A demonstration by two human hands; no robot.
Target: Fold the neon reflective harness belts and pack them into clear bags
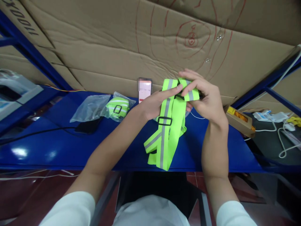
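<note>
A neon yellow-green strap with grey reflective stripes (pixel 166 138) hangs in loops from both hands above the blue table, a black rectangular buckle (pixel 165 121) on its left side. My left hand (pixel 160 102) holds the upper part, its index finger stretched across the strap. Around the folded top right end is my right hand (pixel 204 94), fingers curled and thumb hidden behind the strap. A dark piece shows between the two hands, partly covered by fingers.
On the blue table (pixel 94 150) lie an empty clear bag (pixel 90 108), a bagged green strap (pixel 117 108) and a black object with a cable (pixel 88 125). A phone (pixel 145 89) leans at the cardboard wall (pixel 105 47). An open brown box (pixel 240 122) sits at right, near white cables.
</note>
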